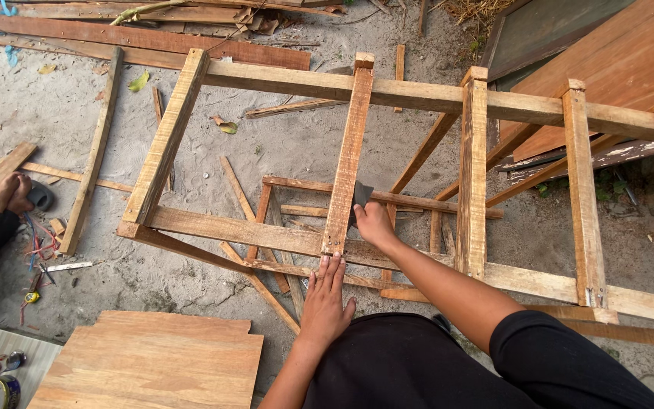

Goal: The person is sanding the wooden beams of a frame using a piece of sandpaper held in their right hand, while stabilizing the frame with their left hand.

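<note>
A rough wooden frame [236,229] of long rails and cross slats stands over sandy ground. My left hand [326,299] lies flat, fingers together, against the near rail at the foot of the middle slat [347,155]. My right hand [375,223] reaches just right of that slat and grips a small dark grey piece [362,194], pressed against the slat's side. What the piece is cannot be told.
A plywood sheet [153,363] lies at the lower left. Loose planks and offcuts [92,163] litter the sand. Another person's foot in a sandal [15,193] is at the left, with coloured wires [39,242] beside it. Large boards [607,53] lean at the upper right.
</note>
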